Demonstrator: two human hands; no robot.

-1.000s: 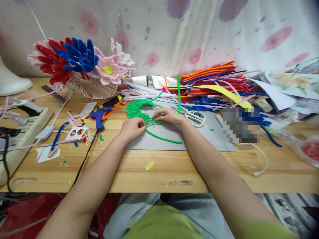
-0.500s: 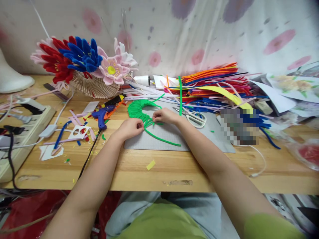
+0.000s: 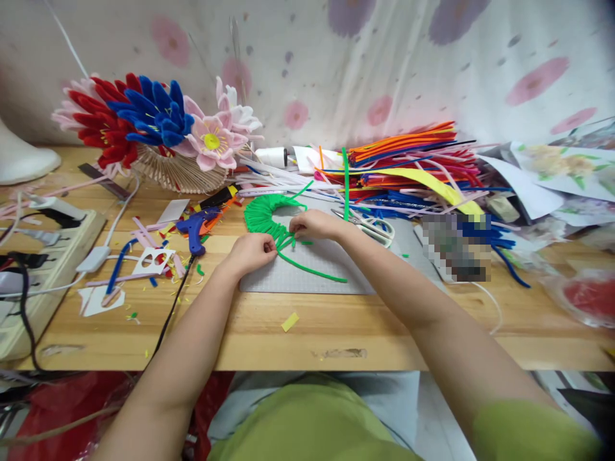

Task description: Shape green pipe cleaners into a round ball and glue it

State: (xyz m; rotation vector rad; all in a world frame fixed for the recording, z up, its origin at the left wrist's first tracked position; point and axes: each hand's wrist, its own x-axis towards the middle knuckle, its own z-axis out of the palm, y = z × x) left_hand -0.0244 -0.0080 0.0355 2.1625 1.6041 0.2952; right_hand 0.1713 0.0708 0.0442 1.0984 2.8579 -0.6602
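On the mat (image 3: 269,282), the left hand (image 3: 250,251) and right hand (image 3: 314,224) pinched the green crescent (image 3: 260,216) at its strands; seemingly light, soft and bendy, it was best held by its thick wound band.

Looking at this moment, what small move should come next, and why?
Probably lower the right hand to the long loose green stem, with the left hand steadying the wrapped green piece. The stem trails across the gray mat, and both hands' fingertips are close to it.
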